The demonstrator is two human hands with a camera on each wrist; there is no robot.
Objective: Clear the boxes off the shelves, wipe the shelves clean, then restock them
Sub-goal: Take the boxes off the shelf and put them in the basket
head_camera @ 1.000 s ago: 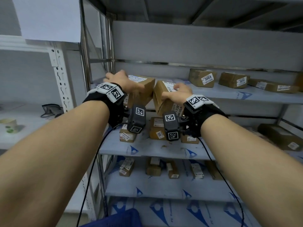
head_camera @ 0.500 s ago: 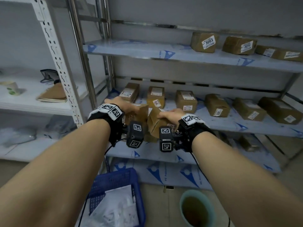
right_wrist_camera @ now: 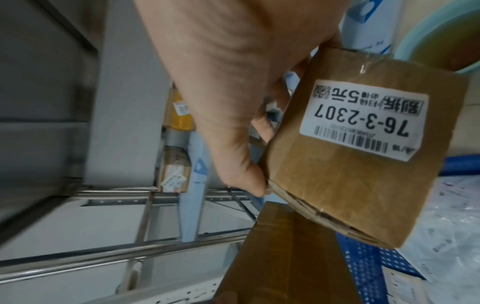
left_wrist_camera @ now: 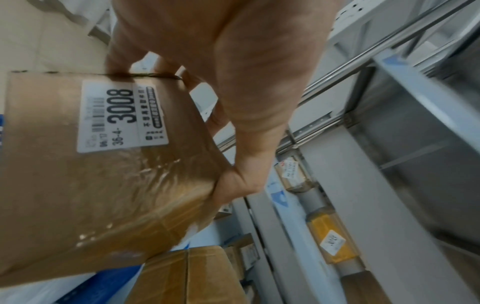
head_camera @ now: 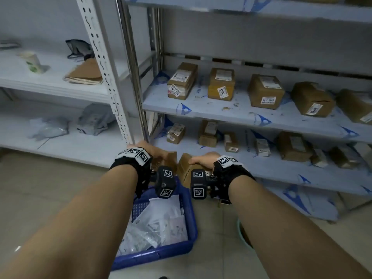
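Boxes are barely cleared: low in the frame the left hand [head_camera: 156, 153] grips one box [left_wrist_camera: 98, 164] and the right hand [head_camera: 203, 159] another [right_wrist_camera: 363, 156] above the blue basket [head_camera: 190, 228], while many remain on the shelves [head_camera: 201, 107] beyond, unwiped.

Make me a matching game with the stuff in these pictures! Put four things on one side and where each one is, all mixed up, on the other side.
Things
1. brown cardboard box labelled 3008
2. brown cardboard box labelled 76-3-2307
3. blue plastic basket
4. white paper cup with green spots

Places
A. on the floor, under the hands
B. gripped by the right hand
C. on the white side shelf, far left
D. gripped by the left hand

Pairs: 1-D, 2-B, 3-A, 4-C
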